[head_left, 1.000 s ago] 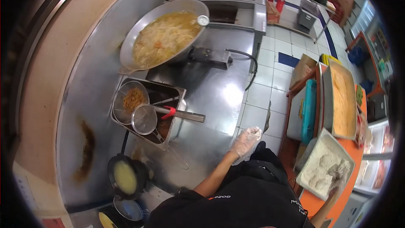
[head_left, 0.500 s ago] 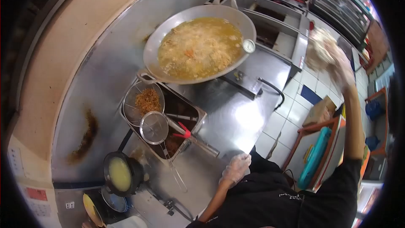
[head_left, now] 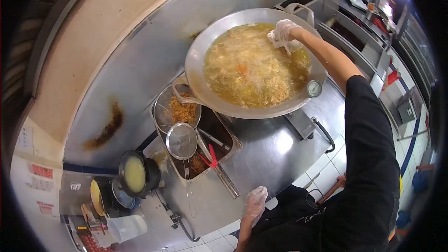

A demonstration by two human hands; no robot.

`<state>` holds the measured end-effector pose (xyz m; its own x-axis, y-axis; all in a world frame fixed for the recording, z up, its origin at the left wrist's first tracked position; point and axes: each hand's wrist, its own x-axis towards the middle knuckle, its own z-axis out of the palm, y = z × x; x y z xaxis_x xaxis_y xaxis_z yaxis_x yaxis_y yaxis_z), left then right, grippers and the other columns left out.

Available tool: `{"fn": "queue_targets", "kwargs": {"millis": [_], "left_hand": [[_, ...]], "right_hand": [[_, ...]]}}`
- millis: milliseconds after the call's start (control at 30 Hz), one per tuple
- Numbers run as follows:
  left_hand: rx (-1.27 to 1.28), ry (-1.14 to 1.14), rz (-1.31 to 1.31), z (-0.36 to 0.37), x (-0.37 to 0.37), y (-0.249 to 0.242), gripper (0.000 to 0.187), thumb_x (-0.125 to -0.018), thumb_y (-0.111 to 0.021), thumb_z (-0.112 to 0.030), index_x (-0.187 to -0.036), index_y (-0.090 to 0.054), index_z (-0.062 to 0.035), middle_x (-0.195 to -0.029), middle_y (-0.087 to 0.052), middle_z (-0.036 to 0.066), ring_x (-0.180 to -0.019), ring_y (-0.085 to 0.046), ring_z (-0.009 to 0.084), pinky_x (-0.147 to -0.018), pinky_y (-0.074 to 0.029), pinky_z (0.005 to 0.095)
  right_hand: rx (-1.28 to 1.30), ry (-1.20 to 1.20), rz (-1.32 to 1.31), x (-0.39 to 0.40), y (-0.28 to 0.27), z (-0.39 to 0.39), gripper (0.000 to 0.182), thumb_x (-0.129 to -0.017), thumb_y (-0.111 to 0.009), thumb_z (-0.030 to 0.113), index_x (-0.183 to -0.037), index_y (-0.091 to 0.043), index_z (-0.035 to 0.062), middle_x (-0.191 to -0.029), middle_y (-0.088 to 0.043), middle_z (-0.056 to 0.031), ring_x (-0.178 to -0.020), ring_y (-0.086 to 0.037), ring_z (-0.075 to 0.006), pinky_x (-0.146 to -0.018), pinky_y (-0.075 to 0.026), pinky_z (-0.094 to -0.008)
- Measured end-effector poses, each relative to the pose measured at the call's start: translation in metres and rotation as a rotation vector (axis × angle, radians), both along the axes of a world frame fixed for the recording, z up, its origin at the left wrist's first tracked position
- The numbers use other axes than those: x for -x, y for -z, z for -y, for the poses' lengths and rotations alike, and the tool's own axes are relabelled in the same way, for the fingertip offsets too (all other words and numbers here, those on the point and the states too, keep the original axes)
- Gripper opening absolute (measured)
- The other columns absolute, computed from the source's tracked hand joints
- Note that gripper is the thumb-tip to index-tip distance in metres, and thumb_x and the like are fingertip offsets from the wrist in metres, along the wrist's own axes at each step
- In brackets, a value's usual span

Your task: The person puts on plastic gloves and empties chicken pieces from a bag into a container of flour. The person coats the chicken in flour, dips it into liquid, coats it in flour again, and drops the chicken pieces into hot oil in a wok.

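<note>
My right hand (head_left: 283,35), in a clear plastic glove, is over the far right side of a large metal wok (head_left: 198,88). Its fingers point down towards the bubbling oil (head_left: 254,70), and the back of the hand hides whether anything is in them. Pale battered pieces and foam cover much of the oil, with a small orange bit (head_left: 241,69) in the middle. Also gloved, my left hand (head_left: 255,203) hangs at the counter's front edge, fingers loosely curled together around nothing that I can see.
A round dial thermometer (head_left: 314,88) sits on the wok's rim. Left of it, a strainer of brown crumbs (head_left: 183,111), a small sieve (head_left: 181,141) and red-handled tongs (head_left: 212,157) lie over a metal tray (head_left: 235,145). A dark pot (head_left: 151,176) and white jug (head_left: 127,228) stand further left.
My right hand has swung from the far right, where it held a pale battered piece, to above the wok. My left hand has shifted slightly down. The view has turned.
</note>
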<state>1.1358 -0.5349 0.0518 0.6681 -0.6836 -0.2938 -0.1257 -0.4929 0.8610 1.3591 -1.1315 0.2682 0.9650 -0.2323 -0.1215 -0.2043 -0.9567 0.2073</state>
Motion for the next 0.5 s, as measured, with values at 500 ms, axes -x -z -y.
{"fn": "queue_targets", "kwargs": {"millis": [500], "left_hand": [[-0.061,0.209,0.03,-0.037,-0.016,0.014,0.036,-0.099,-0.063,-0.029,-0.123,-0.07,-0.0036,-0.124,-0.071,0.016,-0.122,-0.063,0.0299,-0.108,-0.047,0.0381]], "right_hand": [[-0.89,-0.012,1.01,0.192,-0.139,0.016,0.035,-0.102,-0.064,0.029,-0.129,-0.066,0.007,-0.114,-0.065,0.0002,-0.101,-0.059,-0.0111,-0.09,-0.05,-0.0281]]}}
